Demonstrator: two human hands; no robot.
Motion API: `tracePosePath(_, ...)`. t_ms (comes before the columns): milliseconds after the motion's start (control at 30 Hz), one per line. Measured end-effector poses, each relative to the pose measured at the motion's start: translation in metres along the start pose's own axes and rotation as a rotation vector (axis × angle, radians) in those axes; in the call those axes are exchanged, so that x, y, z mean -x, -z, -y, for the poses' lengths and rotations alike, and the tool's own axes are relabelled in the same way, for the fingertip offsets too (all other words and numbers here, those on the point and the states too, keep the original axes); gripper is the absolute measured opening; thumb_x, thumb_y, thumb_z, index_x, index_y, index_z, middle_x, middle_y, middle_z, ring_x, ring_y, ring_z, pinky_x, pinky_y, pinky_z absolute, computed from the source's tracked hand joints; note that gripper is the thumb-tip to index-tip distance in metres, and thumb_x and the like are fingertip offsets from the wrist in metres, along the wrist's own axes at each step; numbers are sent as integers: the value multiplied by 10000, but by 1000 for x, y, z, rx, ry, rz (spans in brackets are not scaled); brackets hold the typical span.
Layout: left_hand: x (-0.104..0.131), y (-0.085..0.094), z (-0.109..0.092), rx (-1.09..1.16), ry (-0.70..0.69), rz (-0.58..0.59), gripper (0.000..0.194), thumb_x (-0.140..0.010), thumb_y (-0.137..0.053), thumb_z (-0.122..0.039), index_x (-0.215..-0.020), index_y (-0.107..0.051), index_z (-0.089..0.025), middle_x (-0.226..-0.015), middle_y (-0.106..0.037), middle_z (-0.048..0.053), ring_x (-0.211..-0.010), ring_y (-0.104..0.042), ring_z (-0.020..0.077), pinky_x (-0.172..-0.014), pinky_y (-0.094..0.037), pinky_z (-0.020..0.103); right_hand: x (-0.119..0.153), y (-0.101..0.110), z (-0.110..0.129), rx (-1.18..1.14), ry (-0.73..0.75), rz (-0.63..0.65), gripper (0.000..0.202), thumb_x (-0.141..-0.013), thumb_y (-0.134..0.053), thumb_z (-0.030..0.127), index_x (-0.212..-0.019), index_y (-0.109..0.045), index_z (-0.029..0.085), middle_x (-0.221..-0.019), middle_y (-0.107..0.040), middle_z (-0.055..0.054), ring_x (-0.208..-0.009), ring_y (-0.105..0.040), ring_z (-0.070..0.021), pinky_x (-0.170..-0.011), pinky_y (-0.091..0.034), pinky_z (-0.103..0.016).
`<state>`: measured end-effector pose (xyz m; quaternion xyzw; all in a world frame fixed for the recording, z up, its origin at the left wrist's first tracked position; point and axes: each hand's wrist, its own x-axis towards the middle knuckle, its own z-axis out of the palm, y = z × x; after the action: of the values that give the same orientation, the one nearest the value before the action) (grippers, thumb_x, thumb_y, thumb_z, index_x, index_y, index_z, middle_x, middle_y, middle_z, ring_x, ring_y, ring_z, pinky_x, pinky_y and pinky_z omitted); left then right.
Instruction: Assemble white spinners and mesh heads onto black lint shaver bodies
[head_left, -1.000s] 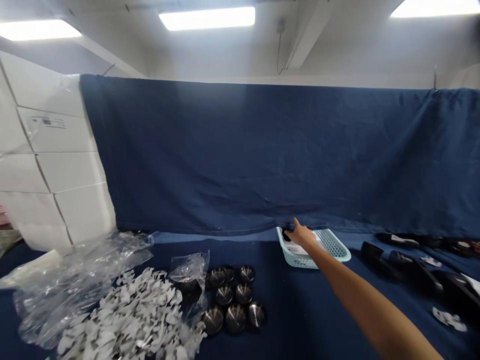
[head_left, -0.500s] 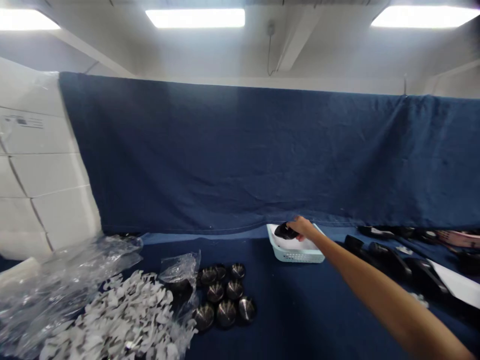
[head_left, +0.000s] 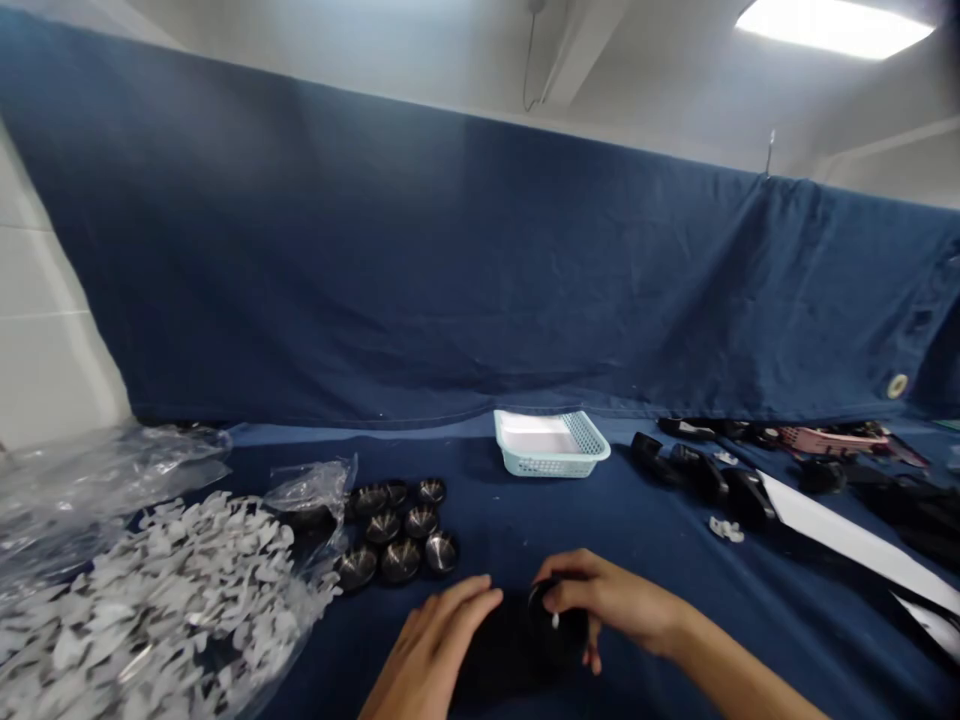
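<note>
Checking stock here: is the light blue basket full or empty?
Empty apart from a white sheet: the light blue basket is open to view, and nothing else shows inside it.

Your right hand has left the blue basket and come down to the near tabletop, black part now gripped in its fingers there. Basket's lost that part; white sheet inside now uncovered. Your left hand has come into view, fingers extended, near the part. Your view has tilted down and swung right: one ceiling light in frame versus three, white boxes mostly cut off at left, pink basket further into frame at right.
</note>
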<state>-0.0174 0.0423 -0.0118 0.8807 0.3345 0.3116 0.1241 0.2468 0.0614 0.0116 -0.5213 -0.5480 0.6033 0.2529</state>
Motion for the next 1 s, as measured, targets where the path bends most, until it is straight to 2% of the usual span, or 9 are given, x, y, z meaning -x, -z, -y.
tracePosePath(100, -7, -16, -3, -32, 54, 87, 687, -648, -800, -251, -1276, -522, -265, -1210, -663, 70, -1065, -626, 312, -923, -526, 516, -9, -14, -16, 23, 65, 55, 238, -774, -677, 349, -901, -699, 149, -651, -609, 11, -444, -554, -89, -384, -473, -182)
tracePosePath(200, -4, -17, -5, -44, 78, 139, 585, -644, -773, -210, -1195, -579, -249, -1184, -665, 57, -1043, -616, 306, -911, -516, 500, -14, -18, -26, 38, 181, -77, 389, -872, -577, 504, -1068, -679, 183, -834, -647, -41, -580, -601, -133, -436, -503, -222)
tracePosePath(267, -2, -14, -4, -40, 87, 158, 532, -643, -781, -222, -1144, -603, -249, -1186, -657, 49, -1046, -608, 297, -902, -515, 471, -14, -18, -31, 61, 308, -227, 432, -911, -508, 549, -1167, -632, 223, -1043, -634, -81, -850, -638, -205, -657, -567, -314)
tracePosePath(300, -2, -14, -4, -37, 93, 163, 520, -634, -790, -221, -1121, -612, -250, -1186, -654, 45, -1047, -607, 292, -900, -515, 455, -13, -19, -33, 78, 378, -291, 416, -920, -501, 547, -1166, -630, 237, -1125, -611, -86, -1000, -604, -230, -821, -542, -359)
tracePosePath(333, -2, -13, -3, -36, 99, 162, 520, -621, -798, -213, -1106, -616, -252, -1192, -647, 40, -1049, -605, 287, -901, -513, 444, -12, -19, -35, 96, 444, -337, 382, -923, -509, 534, -1136, -645, 247, -1180, -588, -83, -1119, -548, -243, -967, -464, -387)
tracePosePath(400, -1, -14, -2, -44, 103, 159, 540, -607, -810, -208, -1108, -616, -262, -1216, -631, 35, -1050, -605, 284, -905, -512, 437, -10, -20, -37, 131, 539, -358, 319, -929, -523, 503, -1026, -696, 253, -1225, -565, -75, -1216, -479, -251, -1095, -319, -401)
tracePosePath(633, 0, -17, -1, -65, 97, 157, 503, -603, -787, -180, -1073, -618, -238, -1144, -641, 54, -996, -620, 280, -873, -529, 442, -7, -18, -37, 120, 572, -266, 339, -944, -529, 442, -799, -764, 245, -1235, -588, -77, -1171, -535, -270, -985, -392, -411)
tracePosePath(933, 0, -16, -10, -72, 108, 91, 407, -628, -745, -167, -1011, -615, -214, -1081, -656, 66, -948, -630, 283, -844, -525, 488, -10, -15, -38, 86, 550, -254, 387, -940, -535, 439, -719, -769, 225, -1187, -635, -87, -1098, -579, -274, -975, -398, -449)
tracePosePath(1000, 0, -15, -11, -60, 112, 78, 394, -628, -743, -162, -997, -613, -208, -1071, -660, 65, -951, -632, 285, -849, -518, 498, -8, -16, -38, 91, 548, -253, 335, -933, -553, 432, -782, -775, 232, -1208, -625, -86, -1114, -570, -273, -992, -394, -455)
